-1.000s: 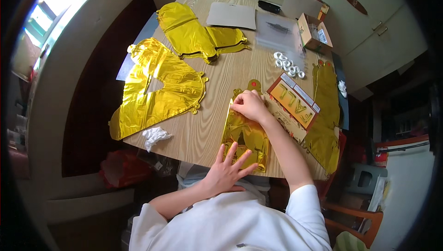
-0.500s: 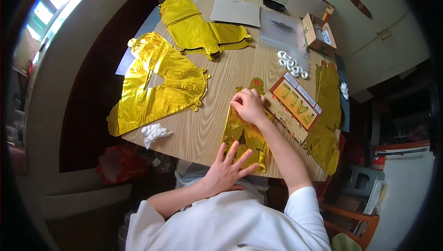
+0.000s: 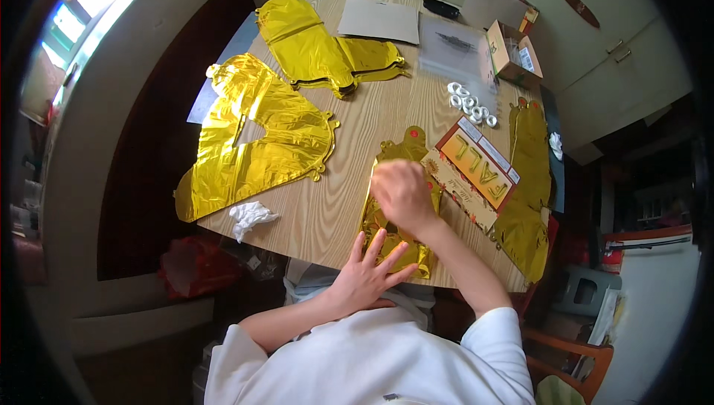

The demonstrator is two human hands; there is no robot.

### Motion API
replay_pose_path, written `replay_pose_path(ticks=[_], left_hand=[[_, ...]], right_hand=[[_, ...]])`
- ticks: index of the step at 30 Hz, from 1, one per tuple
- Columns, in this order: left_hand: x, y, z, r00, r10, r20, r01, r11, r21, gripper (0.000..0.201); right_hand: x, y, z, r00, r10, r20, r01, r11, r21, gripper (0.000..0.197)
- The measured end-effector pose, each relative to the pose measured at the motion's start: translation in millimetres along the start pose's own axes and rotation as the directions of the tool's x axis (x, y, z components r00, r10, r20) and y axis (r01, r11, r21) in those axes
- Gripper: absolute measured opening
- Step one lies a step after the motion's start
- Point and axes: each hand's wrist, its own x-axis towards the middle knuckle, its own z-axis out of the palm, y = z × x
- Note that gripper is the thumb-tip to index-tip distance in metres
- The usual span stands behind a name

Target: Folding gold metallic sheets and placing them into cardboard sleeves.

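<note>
A flat gold foil balloon [image 3: 381, 217] lies on the table in front of me, with a rounded tab bearing a red dot at its far end. My left hand [image 3: 364, 277] rests at its near end, fingers spread over the foil and the table edge. Over the balloon's middle, my right hand [image 3: 404, 193] is closed with curled fingers and blurred by motion. Anything inside that fist is hidden. Beside the right hand lies a tan and orange printed package card [image 3: 474, 176] with balloon letters pictured on it.
More gold foil balloons lie at left [image 3: 260, 153], far left [image 3: 305, 44] and right [image 3: 524, 189]. White ribbon rolls [image 3: 471, 103], a clear plastic sleeve [image 3: 446, 44], a small cardboard box [image 3: 512, 55] and a grey-white board [image 3: 379, 20] stand farther back. A crumpled white tissue [image 3: 251, 217] sits near the front-left edge.
My right hand has moved slightly toward me along the balloon, uncovering more of its far end. My left hand has stayed in place.
</note>
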Motion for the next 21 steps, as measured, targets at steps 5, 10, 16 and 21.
replay_pose_path(ticks=[5,10,16,21], left_hand=[[-2.4,0.7,6.9,0.996,0.007,0.085,-0.009,1.0,0.023,0.075],[-2.7,0.6,6.0,1.0,0.007,0.001,-0.007,0.999,0.034,0.07],[-0.2,-0.6,4.6,1.0,0.005,0.011,-0.005,1.0,0.014,0.078],[0.7,1.1,3.7,0.999,-0.013,0.029,0.012,1.0,0.019,0.09]], right_hand=[[-46.6,-29.5,-9.5,0.947,-0.226,0.23,0.189,0.967,0.172,0.035],[-48.1,-28.1,-1.2,0.953,-0.177,0.247,0.179,0.984,0.013,0.039],[-32.8,-24.3,12.4,0.95,-0.103,0.294,0.158,0.972,-0.171,0.045],[-13.1,-14.2,21.4,0.96,-0.048,0.276,0.126,0.954,-0.271,0.045]])
